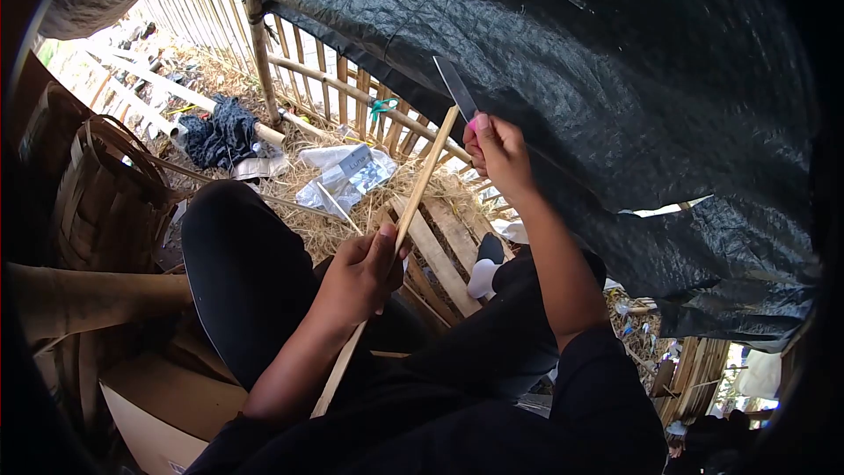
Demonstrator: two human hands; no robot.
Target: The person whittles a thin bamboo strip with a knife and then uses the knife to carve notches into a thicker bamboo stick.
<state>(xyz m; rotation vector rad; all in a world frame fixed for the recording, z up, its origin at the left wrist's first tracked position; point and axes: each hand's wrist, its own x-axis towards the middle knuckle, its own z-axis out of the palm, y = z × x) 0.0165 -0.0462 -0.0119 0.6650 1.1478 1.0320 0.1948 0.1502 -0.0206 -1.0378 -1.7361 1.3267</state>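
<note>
Basically, left hand [365,268] is clamping bamboo strip [426,180], which is slanting over slatted wood's [453,233] far left corner; right hand [501,157] is gripping knife [454,86] near strip's top end, contact hard to tell. Blade should be staying shallow, working away from left hand.

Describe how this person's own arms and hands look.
The bare left hand and bare right hand wear no gloves. Both forearms are uncovered; plain, dark fabric sleeves end near the elbows. No watch or bracelet shows.
</note>
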